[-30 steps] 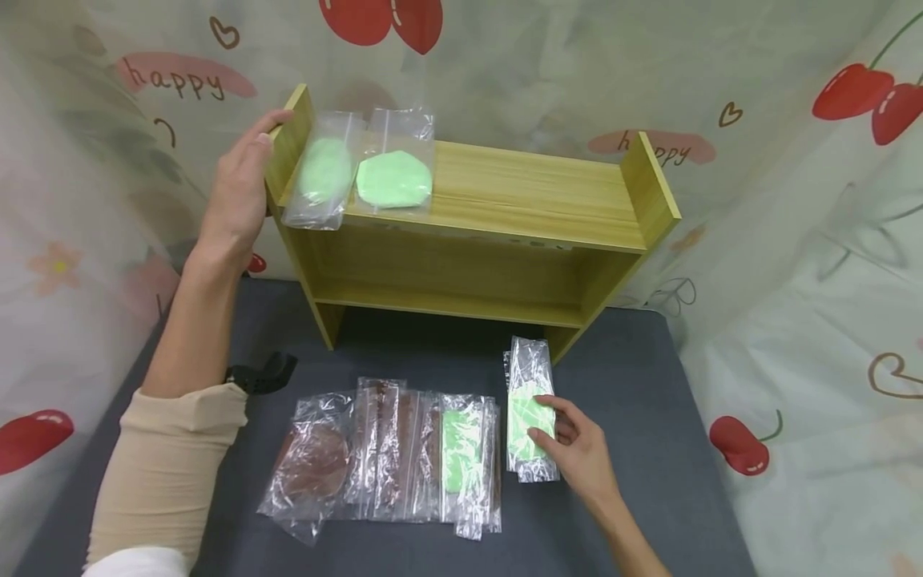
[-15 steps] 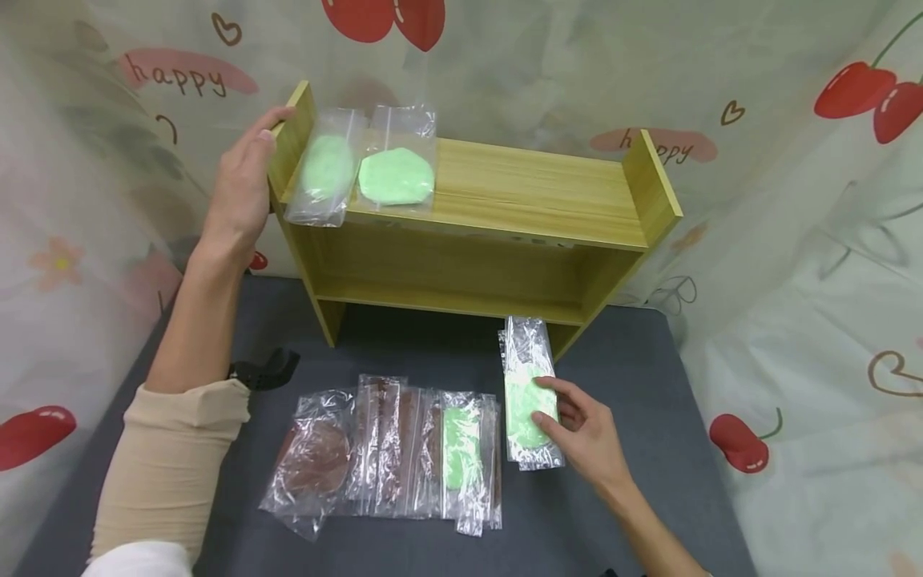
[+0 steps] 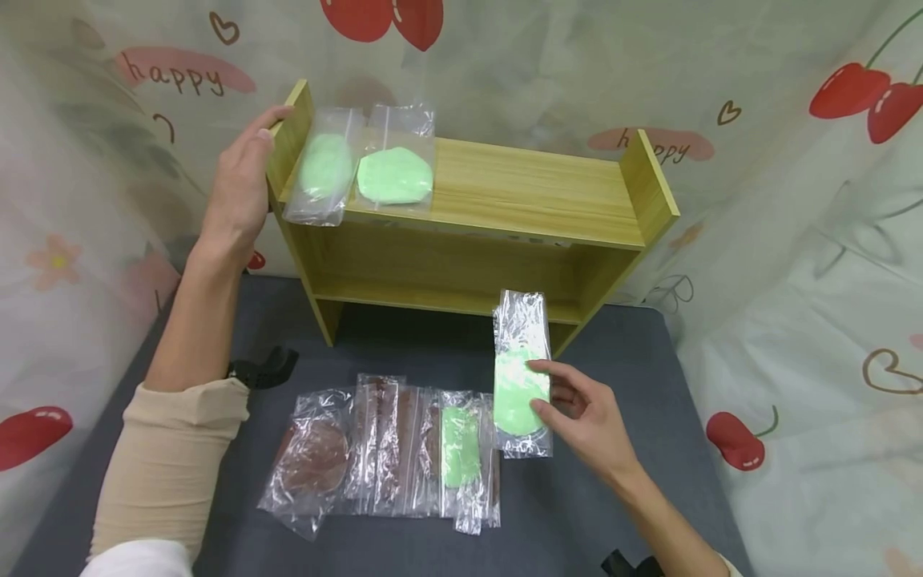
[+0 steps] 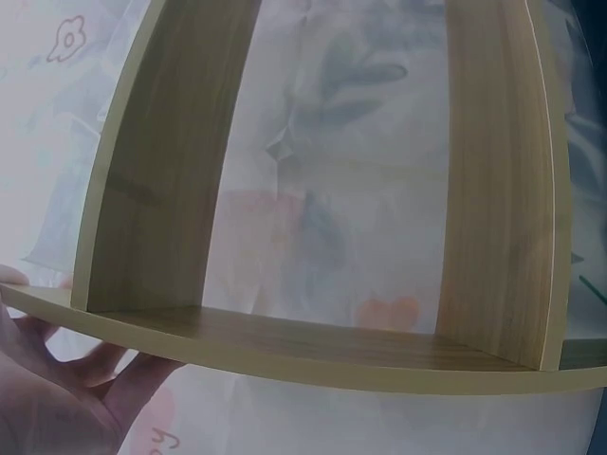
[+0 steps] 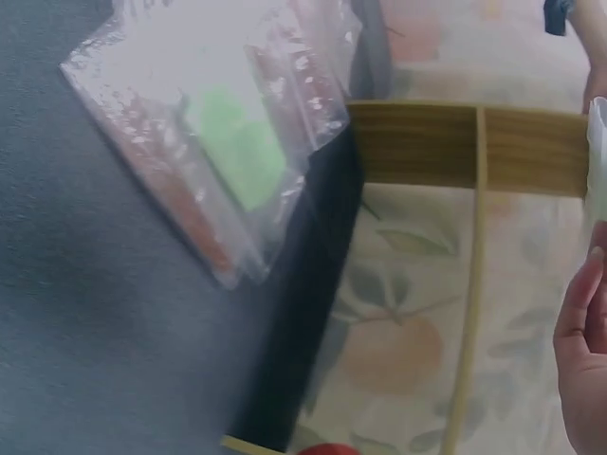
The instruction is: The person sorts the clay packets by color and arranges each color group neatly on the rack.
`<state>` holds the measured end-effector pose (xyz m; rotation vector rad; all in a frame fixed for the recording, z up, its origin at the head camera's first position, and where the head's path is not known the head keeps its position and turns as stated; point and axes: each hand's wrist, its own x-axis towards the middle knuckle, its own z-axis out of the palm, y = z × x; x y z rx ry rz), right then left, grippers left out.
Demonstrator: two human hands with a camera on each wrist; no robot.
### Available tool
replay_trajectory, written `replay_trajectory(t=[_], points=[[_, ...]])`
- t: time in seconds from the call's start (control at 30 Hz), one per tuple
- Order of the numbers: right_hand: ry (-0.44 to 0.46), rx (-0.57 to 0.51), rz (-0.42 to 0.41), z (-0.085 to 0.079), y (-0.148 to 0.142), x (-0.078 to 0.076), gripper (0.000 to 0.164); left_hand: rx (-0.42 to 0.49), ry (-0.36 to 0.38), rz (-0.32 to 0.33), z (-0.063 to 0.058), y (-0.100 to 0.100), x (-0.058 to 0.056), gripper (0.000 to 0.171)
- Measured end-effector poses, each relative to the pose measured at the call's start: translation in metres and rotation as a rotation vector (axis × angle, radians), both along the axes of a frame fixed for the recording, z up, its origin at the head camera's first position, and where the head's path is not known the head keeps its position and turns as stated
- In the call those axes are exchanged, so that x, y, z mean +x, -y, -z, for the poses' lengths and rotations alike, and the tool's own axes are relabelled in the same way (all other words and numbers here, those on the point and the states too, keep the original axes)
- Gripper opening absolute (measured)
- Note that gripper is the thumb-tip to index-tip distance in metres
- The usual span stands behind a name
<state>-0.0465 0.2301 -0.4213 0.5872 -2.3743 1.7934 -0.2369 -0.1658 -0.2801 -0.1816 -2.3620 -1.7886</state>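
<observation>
My left hand (image 3: pixel 243 180) grips the upper left side panel of a small wooden shelf (image 3: pixel 526 188), its fingers reaching over the panel's edge. In the left wrist view, that hand (image 4: pixel 66 389) appears at the lower left against the board. My right hand (image 3: pixel 587 413) pinches a clear plastic bag (image 3: pixel 521 389) with a flat light-green piece inside. This bag is held above the table, in front of the shelf's lower right. At the right edge of the right wrist view, the hand (image 5: pixel 583 351) and part of the bag (image 5: pixel 597 161) show.
Several clear bags with brown pieces (image 3: pixel 313 461) lie overlapping on the dark table (image 3: pixel 577 513), one with a green piece (image 3: pixel 460 449) on top. On the shelf's top board rest two green-filled bags, a left one (image 3: pixel 324 168) and a right one (image 3: pixel 395 172). Printed curtains surround the table.
My right hand has lifted the green-filled bag off the table and carried it toward the shelf, slightly left. The left hand stays on the shelf's side panel.
</observation>
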Motion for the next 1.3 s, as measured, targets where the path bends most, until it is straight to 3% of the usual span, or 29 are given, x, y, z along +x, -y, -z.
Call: replay_trajectory(t=[0.37,0.6,1.0,1.3], points=[[0.045,-0.098,-0.088,-0.034,0.006,-0.009,0.046,-0.011,-0.006,0.002,-0.001,0.003,0.001,0.047],[0.001,-0.039,-0.078,-0.05,0.012,-0.012,0.053,0.004,0.005,0.004,-0.003,0.004,0.002,0.046],[-0.018,-0.063,-0.117,-0.08,0.018,-0.02,0.052,0.005,-0.009,0.001,0.002,-0.001,0.0,0.046],[-0.07,-0.119,-0.132,-0.106,0.024,-0.039,0.051,0.019,-0.015,0.016,0.002,0.001,0.002,0.046]])
